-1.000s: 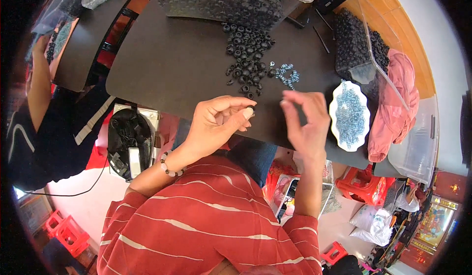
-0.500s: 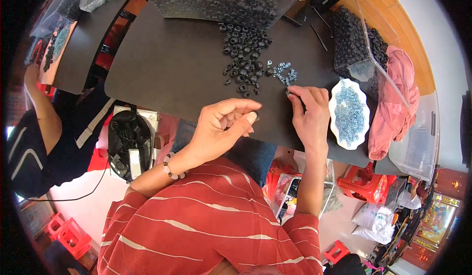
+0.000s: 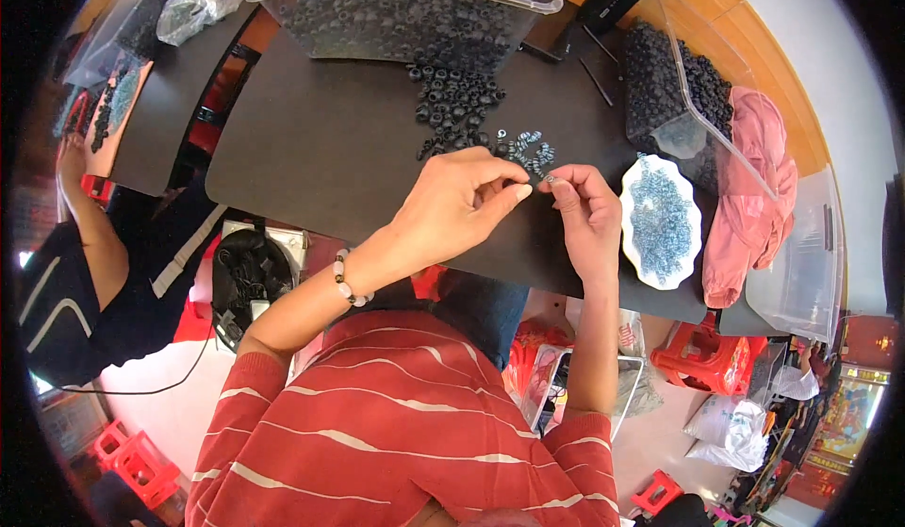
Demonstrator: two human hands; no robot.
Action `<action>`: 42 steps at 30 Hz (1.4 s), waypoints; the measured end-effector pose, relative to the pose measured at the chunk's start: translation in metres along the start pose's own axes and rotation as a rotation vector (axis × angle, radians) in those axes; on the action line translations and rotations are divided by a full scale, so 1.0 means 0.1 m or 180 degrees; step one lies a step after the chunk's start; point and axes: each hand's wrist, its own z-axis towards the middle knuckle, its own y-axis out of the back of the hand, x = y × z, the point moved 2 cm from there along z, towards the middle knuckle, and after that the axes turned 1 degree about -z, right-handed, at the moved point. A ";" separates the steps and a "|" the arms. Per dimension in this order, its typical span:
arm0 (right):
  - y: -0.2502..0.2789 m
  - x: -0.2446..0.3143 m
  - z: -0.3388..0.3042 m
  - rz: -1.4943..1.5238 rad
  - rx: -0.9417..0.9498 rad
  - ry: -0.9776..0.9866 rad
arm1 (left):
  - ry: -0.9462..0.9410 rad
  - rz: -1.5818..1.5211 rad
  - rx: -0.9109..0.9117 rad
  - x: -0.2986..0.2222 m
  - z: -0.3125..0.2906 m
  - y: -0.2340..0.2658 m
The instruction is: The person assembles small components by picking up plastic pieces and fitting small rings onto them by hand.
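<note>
Over the dark table, my left hand (image 3: pixel 462 202) is closed in a pinch, with a small dark piece, probably one of the black parts, mostly hidden at its fingertips. Close beside it, my right hand (image 3: pixel 589 216) pinches a small bluish ring-like piece (image 3: pixel 550 178) between thumb and forefinger. The two sets of fingertips almost meet. Just beyond them lies a little cluster of loose bluish pieces (image 3: pixel 534 153). Left of that spreads a pile of hollow black round parts (image 3: pixel 457 103). To the right of my right hand sits a white scalloped dish (image 3: pixel 630 239) filled with bluish pieces.
A clear bin (image 3: pixel 405 25) of black parts stands at the far edge, another clear bin (image 3: pixel 702 117) at the right. Pink cloth (image 3: pixel 749 206) lies beside it. Thin dark sticks (image 3: pixel 596 82) rest between the bins. At left, another person's arm (image 3: pixel 94 216) reaches a neighbouring table.
My left hand has moved right and away from me, bringing its fingertips up to my right hand's. My right hand has barely shifted. The view has moved slightly.
</note>
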 end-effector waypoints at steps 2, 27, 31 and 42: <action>0.02 -0.01 0.00 0.0494 0.0127 -0.0228 | -0.0782 0.0657 -0.0107 -0.01 0.04 -0.04; -0.11 -0.05 0.05 0.0646 0.0504 -0.0480 | -0.0873 0.0728 0.0040 0.00 0.15 0.02; -0.15 0.05 0.05 -0.1269 -0.0041 0.0348 | -0.0210 0.0109 -0.0204 -0.01 0.06 0.10; -0.16 0.09 0.03 -0.1396 -0.0142 0.0771 | 0.1064 -0.2906 0.0085 0.16 -0.40 0.13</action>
